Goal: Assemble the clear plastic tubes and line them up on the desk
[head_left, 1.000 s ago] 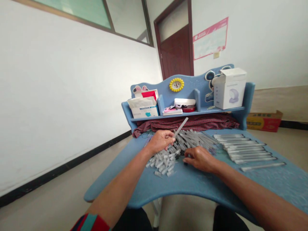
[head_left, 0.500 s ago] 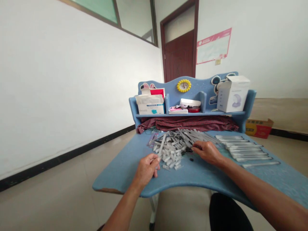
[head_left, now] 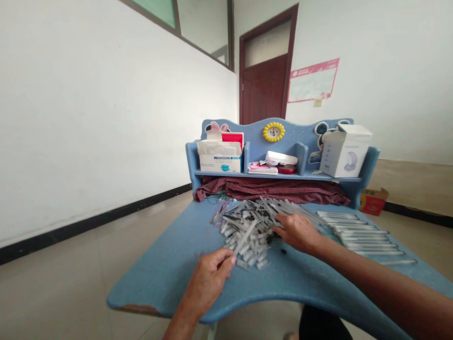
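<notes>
A row of black-tipped clear tubes is laid out on the right of the blue table, apparently done, while a large heap of loose parts is left in the middle. One pale tube is pinched by the left hand at the heap's near edge; the right hand is curled beside black pieces, its grip not clearly shown.

The left hand and right hand are bare, the legwear black.
</notes>
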{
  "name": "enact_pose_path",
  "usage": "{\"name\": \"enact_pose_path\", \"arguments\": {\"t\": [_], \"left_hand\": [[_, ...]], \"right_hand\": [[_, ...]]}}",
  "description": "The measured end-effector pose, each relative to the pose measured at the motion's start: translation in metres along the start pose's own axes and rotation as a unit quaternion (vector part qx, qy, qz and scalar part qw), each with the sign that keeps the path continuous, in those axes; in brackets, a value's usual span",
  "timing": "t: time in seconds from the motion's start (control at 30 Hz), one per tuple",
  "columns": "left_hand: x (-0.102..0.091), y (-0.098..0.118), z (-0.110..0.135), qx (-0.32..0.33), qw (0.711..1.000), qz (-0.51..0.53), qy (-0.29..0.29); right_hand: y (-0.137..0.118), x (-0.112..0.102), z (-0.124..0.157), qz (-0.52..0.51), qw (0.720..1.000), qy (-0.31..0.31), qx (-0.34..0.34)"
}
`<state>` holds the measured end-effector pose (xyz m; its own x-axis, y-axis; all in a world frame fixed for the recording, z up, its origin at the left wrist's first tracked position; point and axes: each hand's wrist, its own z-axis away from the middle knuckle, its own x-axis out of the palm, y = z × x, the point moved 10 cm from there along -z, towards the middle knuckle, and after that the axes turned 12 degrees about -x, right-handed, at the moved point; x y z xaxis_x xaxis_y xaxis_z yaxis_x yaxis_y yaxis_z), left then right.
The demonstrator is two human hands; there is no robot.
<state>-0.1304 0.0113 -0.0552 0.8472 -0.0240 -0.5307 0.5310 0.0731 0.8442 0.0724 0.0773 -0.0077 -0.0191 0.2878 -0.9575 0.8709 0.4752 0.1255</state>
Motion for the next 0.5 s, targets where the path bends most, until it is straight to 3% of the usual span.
{"name": "enact_pose_path", "arguments": {"t": [0.17,0.37,0.5], "left_hand": [[-0.003,0.003,0.001,0.005,1.000,-0.003,0.009],[-0.005,-0.002,0.000,0.002,1.000,0.012,0.019],[-0.005,-0.006,-0.001,0.004,1.000,0.005,0.025]], "right_hand": [[-0.001,0.005,-0.014,0.024,1.000,-0.012,0.003],[0.011,-0.002,-0.018,0.006,0.998,0.056,0.000],[0.010,0.002,-0.020,0.005,0.998,0.056,-0.023]]}}
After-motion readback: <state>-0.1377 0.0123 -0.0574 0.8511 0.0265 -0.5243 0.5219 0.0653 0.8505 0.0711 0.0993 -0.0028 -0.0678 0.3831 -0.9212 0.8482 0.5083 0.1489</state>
